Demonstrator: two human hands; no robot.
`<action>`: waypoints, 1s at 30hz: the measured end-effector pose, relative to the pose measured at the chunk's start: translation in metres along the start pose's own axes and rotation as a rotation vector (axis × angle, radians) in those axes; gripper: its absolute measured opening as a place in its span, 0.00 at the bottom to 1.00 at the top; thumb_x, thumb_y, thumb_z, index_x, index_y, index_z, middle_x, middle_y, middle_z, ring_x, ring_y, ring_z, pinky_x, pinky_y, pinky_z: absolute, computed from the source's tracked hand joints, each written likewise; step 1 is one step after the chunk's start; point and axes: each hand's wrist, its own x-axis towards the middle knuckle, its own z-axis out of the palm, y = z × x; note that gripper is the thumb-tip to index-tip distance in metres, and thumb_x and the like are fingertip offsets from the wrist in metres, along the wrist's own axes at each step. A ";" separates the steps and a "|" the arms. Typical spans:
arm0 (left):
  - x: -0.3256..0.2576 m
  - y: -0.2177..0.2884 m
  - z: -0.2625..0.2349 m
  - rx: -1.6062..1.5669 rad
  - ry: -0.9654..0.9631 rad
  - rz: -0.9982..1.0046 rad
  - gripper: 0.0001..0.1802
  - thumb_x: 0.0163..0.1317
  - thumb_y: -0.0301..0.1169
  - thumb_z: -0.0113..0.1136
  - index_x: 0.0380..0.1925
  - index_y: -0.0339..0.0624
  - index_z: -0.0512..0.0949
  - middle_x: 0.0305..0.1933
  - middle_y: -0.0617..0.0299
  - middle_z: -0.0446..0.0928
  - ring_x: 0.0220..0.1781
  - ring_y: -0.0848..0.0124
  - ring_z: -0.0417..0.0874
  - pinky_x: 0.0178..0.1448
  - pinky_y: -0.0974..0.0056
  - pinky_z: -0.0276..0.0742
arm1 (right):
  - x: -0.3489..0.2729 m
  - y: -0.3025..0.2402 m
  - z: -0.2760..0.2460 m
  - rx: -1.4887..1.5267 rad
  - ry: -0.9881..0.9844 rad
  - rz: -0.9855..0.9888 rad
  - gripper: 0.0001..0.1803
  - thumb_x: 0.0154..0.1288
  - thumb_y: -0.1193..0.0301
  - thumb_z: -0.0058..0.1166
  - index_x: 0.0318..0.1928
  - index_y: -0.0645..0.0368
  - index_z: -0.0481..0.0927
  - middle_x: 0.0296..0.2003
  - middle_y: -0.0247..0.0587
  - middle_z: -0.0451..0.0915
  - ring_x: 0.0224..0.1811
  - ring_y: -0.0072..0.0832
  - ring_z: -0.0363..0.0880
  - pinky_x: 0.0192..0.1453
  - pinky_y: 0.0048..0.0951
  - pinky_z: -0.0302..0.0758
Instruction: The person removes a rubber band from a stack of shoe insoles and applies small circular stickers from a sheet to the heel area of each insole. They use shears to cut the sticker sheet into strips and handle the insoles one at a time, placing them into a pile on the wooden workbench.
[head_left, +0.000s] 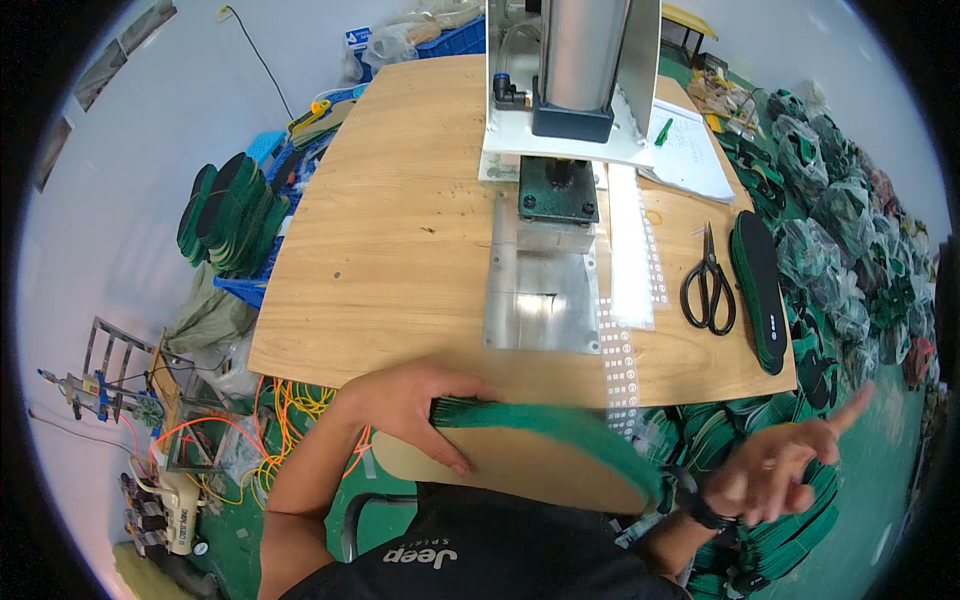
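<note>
While the left hand (412,402) clamps stacked green-edged tan insoles (545,460), seemingly mid-handling, the empty right hand (772,474), half-open, should steady them.

Bright, even light, glare on metal plate (540,302), motion-blurred right fingers (851,409), fisheye-bent edges, dark corners

The head camera looks from above the wearer's torso, facing forward and steeply down through a wide fisheye lens; the frame's corners are dark. At close range, the black cloth shirt (500,555) fills the lower centre, with the bare left hand (412,400) above it and the bare right hand (772,472) at lower right. The pale wooden tabletop (400,200) spans the middle distance; the upper edge crops the silver metal cylinder (582,60).
</note>
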 end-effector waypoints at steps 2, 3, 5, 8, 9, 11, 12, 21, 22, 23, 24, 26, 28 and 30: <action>-0.013 -0.001 0.007 -0.061 0.031 -0.027 0.44 0.32 0.40 0.84 0.54 0.37 0.77 0.46 0.53 0.83 0.47 0.61 0.83 0.52 0.62 0.77 | 0.019 -0.034 -0.053 -0.288 -0.722 -0.026 0.40 0.56 0.83 0.50 0.71 0.59 0.59 0.50 0.47 0.81 0.19 0.26 0.75 0.17 0.13 0.71; -0.013 0.001 0.009 -0.097 0.039 -0.015 0.45 0.32 0.40 0.84 0.55 0.38 0.76 0.47 0.53 0.82 0.48 0.62 0.83 0.52 0.62 0.76 | 0.016 -0.037 -0.066 -0.353 -0.639 -0.027 0.37 0.57 0.82 0.50 0.70 0.61 0.59 0.51 0.49 0.80 0.22 0.29 0.77 0.21 0.16 0.74; -0.003 0.006 0.015 -0.180 0.044 0.031 0.46 0.31 0.41 0.84 0.56 0.39 0.76 0.49 0.53 0.82 0.50 0.63 0.82 0.54 0.61 0.76 | -0.003 -0.039 -0.091 -0.504 -0.470 -0.036 0.33 0.60 0.80 0.49 0.68 0.64 0.61 0.51 0.53 0.79 0.29 0.33 0.81 0.29 0.22 0.80; 0.029 0.003 0.023 -0.323 -0.125 0.088 0.47 0.30 0.41 0.84 0.56 0.40 0.75 0.51 0.55 0.81 0.52 0.64 0.81 0.56 0.61 0.74 | -0.009 0.034 -0.079 -0.871 -0.391 0.239 0.32 0.64 0.71 0.52 0.67 0.66 0.62 0.56 0.52 0.76 0.48 0.39 0.76 0.51 0.32 0.73; 0.035 0.002 0.029 -0.334 -0.134 0.112 0.47 0.29 0.40 0.84 0.55 0.40 0.76 0.50 0.56 0.81 0.52 0.64 0.81 0.57 0.61 0.74 | -0.010 0.069 -0.075 -0.960 -0.370 0.353 0.33 0.65 0.67 0.53 0.67 0.66 0.62 0.58 0.52 0.75 0.54 0.41 0.74 0.58 0.35 0.71; 0.063 -0.005 0.036 -0.367 -0.214 0.232 0.47 0.27 0.40 0.85 0.54 0.41 0.76 0.48 0.58 0.81 0.51 0.65 0.80 0.58 0.61 0.73 | -0.002 0.091 -0.057 -1.099 -0.478 0.463 0.34 0.65 0.64 0.56 0.67 0.67 0.63 0.60 0.52 0.73 0.61 0.42 0.72 0.66 0.38 0.68; 0.076 -0.013 0.042 -0.442 -0.131 0.418 0.45 0.29 0.41 0.84 0.53 0.42 0.76 0.48 0.59 0.80 0.51 0.65 0.80 0.59 0.60 0.73 | 0.009 0.091 -0.044 -1.123 -0.615 0.470 0.35 0.64 0.64 0.58 0.66 0.68 0.63 0.60 0.52 0.73 0.61 0.42 0.72 0.66 0.38 0.68; -0.097 -0.123 -0.112 0.204 0.527 -0.158 0.38 0.56 0.43 0.61 0.65 0.40 0.65 0.68 0.50 0.64 0.71 0.60 0.62 0.72 0.55 0.58 | 0.052 0.181 0.024 -1.750 -1.120 0.184 0.28 0.47 0.58 0.72 0.44 0.62 0.76 0.35 0.53 0.77 0.40 0.49 0.78 0.45 0.41 0.75; -0.095 -0.098 -0.108 0.271 0.539 -0.107 0.37 0.59 0.43 0.58 0.67 0.40 0.64 0.71 0.49 0.62 0.73 0.59 0.60 0.73 0.55 0.56 | 0.048 0.195 0.001 -1.802 -1.193 0.150 0.28 0.48 0.57 0.70 0.43 0.63 0.76 0.35 0.53 0.78 0.40 0.50 0.78 0.44 0.43 0.75; -0.077 -0.063 -0.095 0.341 0.534 -0.016 0.41 0.53 0.45 0.64 0.66 0.40 0.65 0.70 0.50 0.63 0.73 0.58 0.61 0.73 0.55 0.57 | 0.046 0.206 -0.021 -1.874 -1.258 0.118 0.27 0.48 0.56 0.68 0.42 0.63 0.75 0.36 0.53 0.78 0.41 0.51 0.78 0.44 0.44 0.75; -0.069 -0.039 -0.075 0.398 0.537 0.053 0.46 0.48 0.47 0.70 0.66 0.40 0.65 0.69 0.50 0.63 0.72 0.57 0.62 0.72 0.55 0.57 | 0.046 0.214 -0.032 -1.874 -1.223 0.144 0.28 0.48 0.57 0.68 0.43 0.64 0.75 0.36 0.53 0.78 0.41 0.51 0.78 0.44 0.45 0.75; -0.062 -0.029 -0.051 0.510 0.525 0.028 0.49 0.40 0.45 0.77 0.64 0.41 0.68 0.65 0.51 0.67 0.68 0.56 0.65 0.69 0.55 0.60 | 0.047 0.227 -0.042 -1.836 -1.201 0.198 0.30 0.48 0.57 0.67 0.47 0.65 0.74 0.37 0.53 0.78 0.41 0.52 0.78 0.45 0.45 0.75; -0.056 -0.034 -0.040 0.614 0.466 -0.132 0.47 0.36 0.37 0.79 0.61 0.44 0.71 0.58 0.52 0.71 0.61 0.54 0.70 0.65 0.55 0.63 | 0.043 0.223 -0.041 -1.698 -1.221 -0.055 0.30 0.50 0.57 0.66 0.49 0.65 0.75 0.36 0.52 0.79 0.40 0.52 0.78 0.45 0.44 0.76; -0.058 -0.033 -0.042 0.569 0.500 -0.096 0.43 0.36 0.35 0.78 0.58 0.45 0.73 0.52 0.53 0.72 0.55 0.53 0.71 0.62 0.55 0.64 | 0.045 0.208 -0.047 -1.625 -1.198 -0.233 0.28 0.53 0.58 0.64 0.50 0.64 0.75 0.35 0.52 0.79 0.38 0.52 0.78 0.43 0.44 0.76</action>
